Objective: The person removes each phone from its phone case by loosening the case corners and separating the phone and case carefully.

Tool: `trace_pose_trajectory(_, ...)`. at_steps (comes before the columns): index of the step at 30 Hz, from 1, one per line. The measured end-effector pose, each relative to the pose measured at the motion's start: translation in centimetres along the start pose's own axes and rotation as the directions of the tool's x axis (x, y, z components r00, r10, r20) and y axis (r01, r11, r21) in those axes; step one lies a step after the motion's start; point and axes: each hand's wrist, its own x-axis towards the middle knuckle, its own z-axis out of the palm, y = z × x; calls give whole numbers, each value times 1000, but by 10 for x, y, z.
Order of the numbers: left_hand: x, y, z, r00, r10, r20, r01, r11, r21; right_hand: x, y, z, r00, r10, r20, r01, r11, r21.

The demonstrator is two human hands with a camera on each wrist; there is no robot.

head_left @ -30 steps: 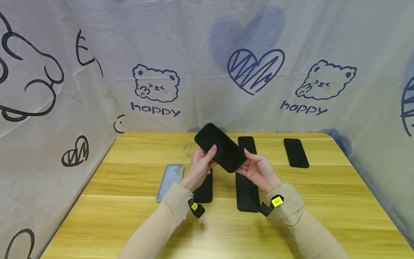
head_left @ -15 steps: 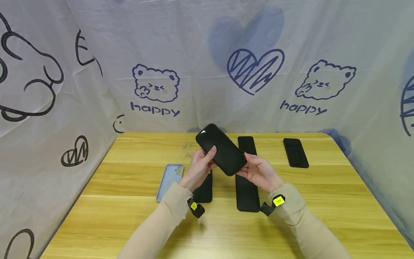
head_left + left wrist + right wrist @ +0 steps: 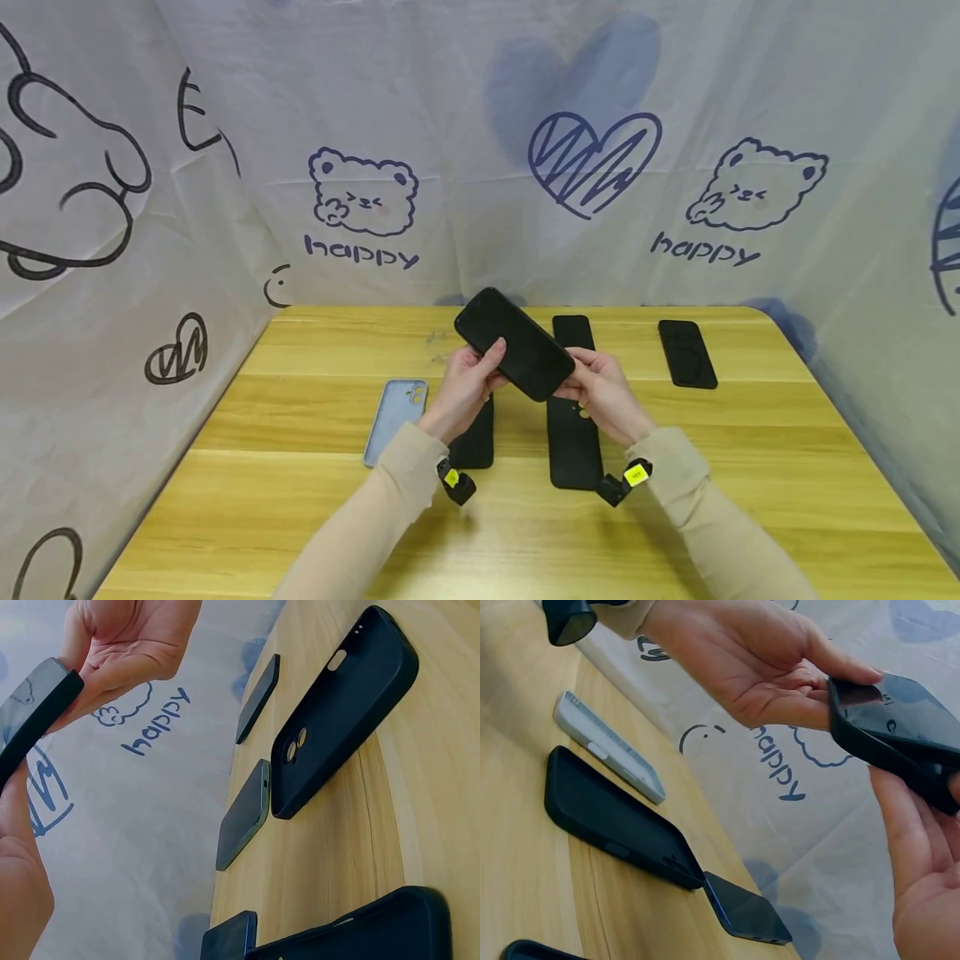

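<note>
Both hands hold a phone [image 3: 517, 342] in a black phone case [image 3: 874, 750] above the table, tilted, its dark screen up. In the right wrist view a gap shows between phone and case along the edge near the right hand. My left hand [image 3: 465, 383] grips the far-left part, thumb over the screen's edge. My right hand [image 3: 603, 392] pinches the lower right corner. Below the hands lie two black phone cases, the left case [image 3: 474, 442] partly hidden by the left hand and the right case [image 3: 573, 450] partly under the right hand.
A light blue phone case [image 3: 393, 421] lies left of the hands. Behind the right black case lies a phone [image 3: 573, 329], and another dark phone [image 3: 687, 354] rests at the far right. The left case has a phone [image 3: 746, 907] behind it. A printed cloth hangs behind the wooden table [image 3: 300, 517].
My right hand has shifted its fingers at the corner, its back turning more upward. The held phone has tilted slightly, and a bright glint on its far corner has come and gone.
</note>
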Motion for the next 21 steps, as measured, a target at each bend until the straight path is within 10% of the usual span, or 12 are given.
trace_pose_trajectory(13,-3,-5,7,1000,15,-6,-15,1000,-1,0,7,-1,978,-120,-170,121,993,-6)
trace_pose_trajectory(21,-2,-9,9,998,50,-41,-49,999,23,1,7,-1,889,-422,-177,368,889,-271)
